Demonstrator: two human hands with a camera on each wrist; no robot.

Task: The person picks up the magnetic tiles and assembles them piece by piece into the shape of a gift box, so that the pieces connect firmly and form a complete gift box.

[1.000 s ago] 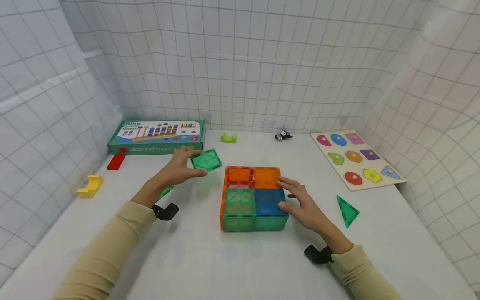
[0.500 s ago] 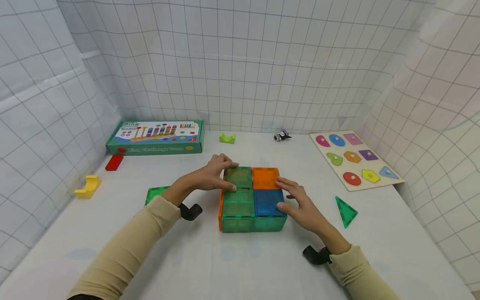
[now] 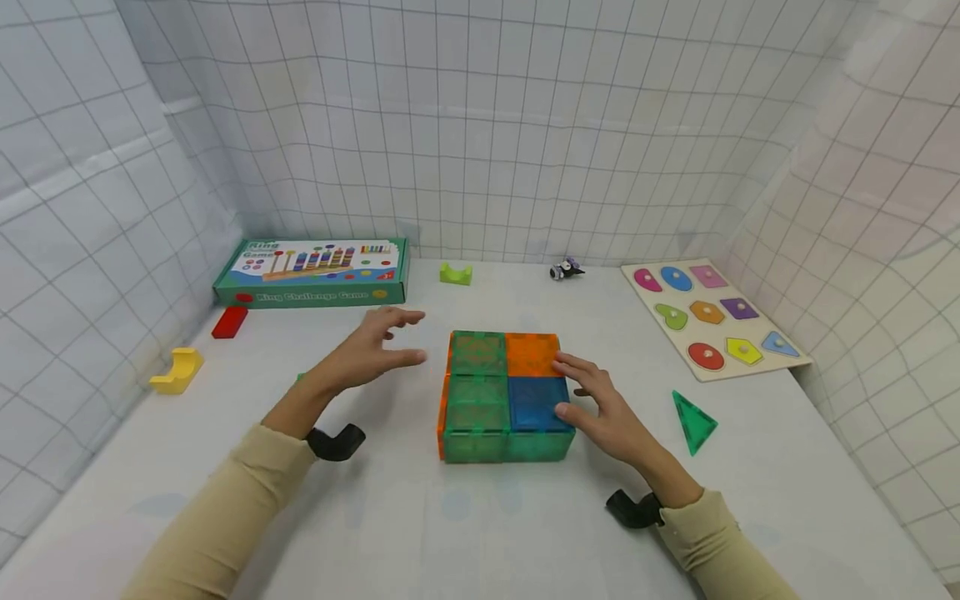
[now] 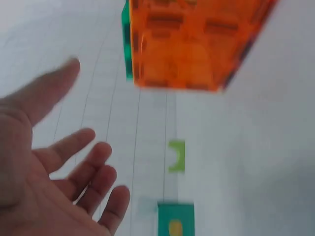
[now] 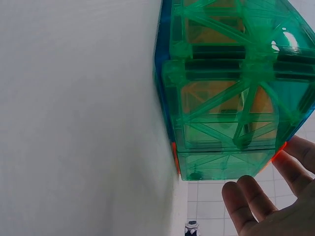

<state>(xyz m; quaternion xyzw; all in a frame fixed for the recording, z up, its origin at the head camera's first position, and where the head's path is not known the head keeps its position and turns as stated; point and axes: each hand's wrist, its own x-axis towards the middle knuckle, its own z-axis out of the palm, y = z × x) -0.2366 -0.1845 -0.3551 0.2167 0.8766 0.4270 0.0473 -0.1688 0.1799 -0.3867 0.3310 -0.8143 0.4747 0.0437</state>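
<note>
A low box of translucent magnetic tiles [image 3: 480, 404] stands mid-table. Its top shows two green tiles at left, an orange tile [image 3: 532, 355] at back right and a blue tile [image 3: 538, 402] at front right. My left hand [image 3: 366, 354] hovers left of the box, holding nothing, thumb and fingers spread apart. In the left wrist view the box's orange side [image 4: 177, 54] is beyond the fingers. My right hand [image 3: 603, 412] rests its fingertips on the box's right edge. The right wrist view shows green side tiles [image 5: 226, 108] beside those fingers.
A ring game box [image 3: 315, 273] lies at back left, near a red block [image 3: 230, 322] and a yellow piece [image 3: 177, 371]. Behind are a lime piece [image 3: 456, 274] and small toy [image 3: 567, 268]. At right lie a shape puzzle [image 3: 705, 317] and green triangle tile [image 3: 694, 422].
My left hand carried a green tile right onto the box's open back-left top corner, let go and drew back left. My right hand stayed at the box's right edge.
</note>
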